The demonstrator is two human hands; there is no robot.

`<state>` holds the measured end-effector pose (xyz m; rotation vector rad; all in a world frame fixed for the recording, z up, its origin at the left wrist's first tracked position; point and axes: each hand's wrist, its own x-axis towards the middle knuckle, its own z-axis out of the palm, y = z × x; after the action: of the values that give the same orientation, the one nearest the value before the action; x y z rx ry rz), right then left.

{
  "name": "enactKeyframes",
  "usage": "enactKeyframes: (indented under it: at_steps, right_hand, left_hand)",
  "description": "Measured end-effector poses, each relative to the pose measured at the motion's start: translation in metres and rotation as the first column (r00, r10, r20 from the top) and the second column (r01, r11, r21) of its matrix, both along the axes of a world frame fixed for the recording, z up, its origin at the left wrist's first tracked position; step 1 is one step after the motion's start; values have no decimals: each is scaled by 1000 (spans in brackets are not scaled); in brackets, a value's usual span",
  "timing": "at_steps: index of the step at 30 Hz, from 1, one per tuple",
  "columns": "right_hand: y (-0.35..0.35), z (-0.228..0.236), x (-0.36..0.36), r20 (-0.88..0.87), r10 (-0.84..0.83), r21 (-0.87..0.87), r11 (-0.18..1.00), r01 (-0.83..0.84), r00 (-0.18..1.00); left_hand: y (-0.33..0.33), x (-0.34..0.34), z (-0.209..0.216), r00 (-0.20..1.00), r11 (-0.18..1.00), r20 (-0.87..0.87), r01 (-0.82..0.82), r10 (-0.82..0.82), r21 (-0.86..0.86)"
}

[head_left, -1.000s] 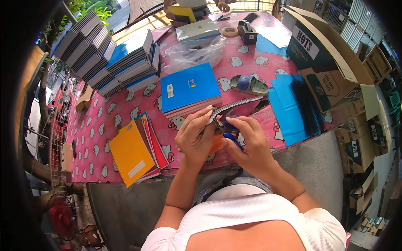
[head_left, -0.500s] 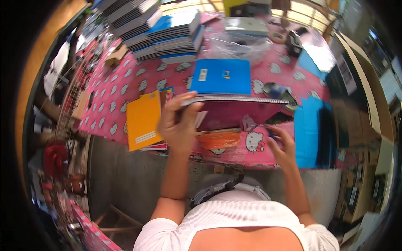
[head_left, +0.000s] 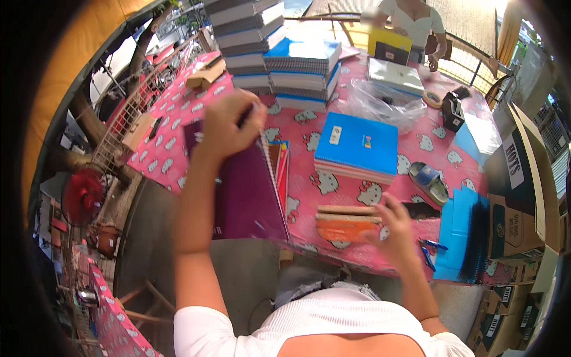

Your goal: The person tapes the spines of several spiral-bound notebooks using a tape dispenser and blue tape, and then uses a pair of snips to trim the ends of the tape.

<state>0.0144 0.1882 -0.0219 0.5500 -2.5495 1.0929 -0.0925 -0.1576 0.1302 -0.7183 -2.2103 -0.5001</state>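
Note:
My left hand (head_left: 232, 122) is closed on the top edge of a purple spiral notebook (head_left: 250, 190), tilted at the table's left front, its coil side facing right. Part of a stack of colourful notebooks (head_left: 281, 172) shows behind it; the rest is hidden. My right hand (head_left: 394, 232), slightly blurred, has its fingers apart and nothing in them. It is beside an orange object (head_left: 345, 231) and a wooden strip (head_left: 348, 211). A blue-handled tool (head_left: 429, 256) lies to its right. Farther back sits a stack of blue-covered notebooks (head_left: 357, 146).
Tall stacks of notebooks (head_left: 303, 65) stand at the back left. Clear plastic (head_left: 386, 104), a tape roll (head_left: 432, 99), a black dispenser (head_left: 453, 113) and a slipper (head_left: 429, 181) are on the pink table. Blue sheets (head_left: 452, 238) and cartons (head_left: 514, 229) are at right. Another person (head_left: 413, 24) stands beyond.
My left hand has carried the purple notebook leftward, over where the yellow notebook showed. My right hand is now more open, with the blue-handled tool on the table beside it. The view has shifted.

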Motion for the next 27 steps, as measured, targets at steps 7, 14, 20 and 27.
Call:
enactKeyframes:
  at_steps: [7, 14, 20, 27]
  right_hand:
    - [-69, -39, -30, 129, -246, 379, 908, 182, 961]
    - [-133, 102, -19, 93, 235, -818, 572, -60, 968]
    - [-253, 190, -14, -706, 567, -528, -21, -849, 425]
    - [-281, 194, -24, -712, 566, -485, 32, -874, 416]
  left_hand:
    - [-117, -47, -163, 778, 897, 479, -239, 406, -371]
    - [-219, -28, -242, 697, 923, 673, -381, 248, 53]
    - [-249, -48, -287, 634, 741, 773, -508, -23, 439]
    - [-230, -47, -269, 650, 298, 690, -623, -317, 723]
